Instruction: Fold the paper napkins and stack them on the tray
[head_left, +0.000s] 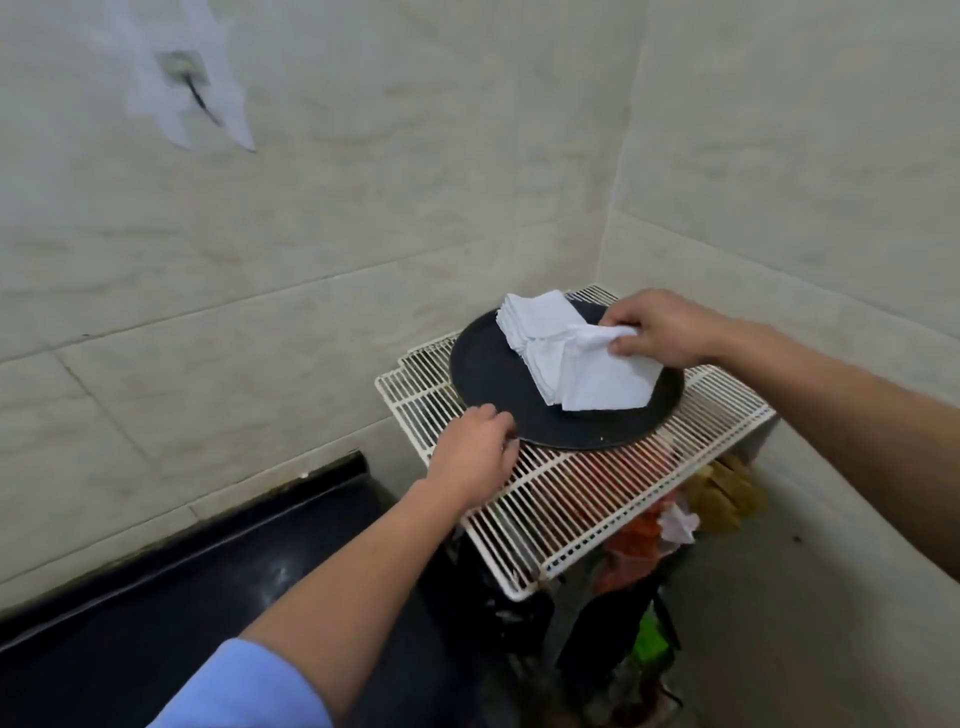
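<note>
Many folded napkins (535, 322) already sit piled on the tray (488, 384), the right hand (665, 330) pinches one more napkin (602, 382) onto the pile, and the left hand (475, 452) holds the tray's near edge.

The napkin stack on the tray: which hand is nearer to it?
Right. The right hand is at the napkin stack, pinching its top napkin. The left hand holds the tray at its near rim, apart from the stack.
</note>
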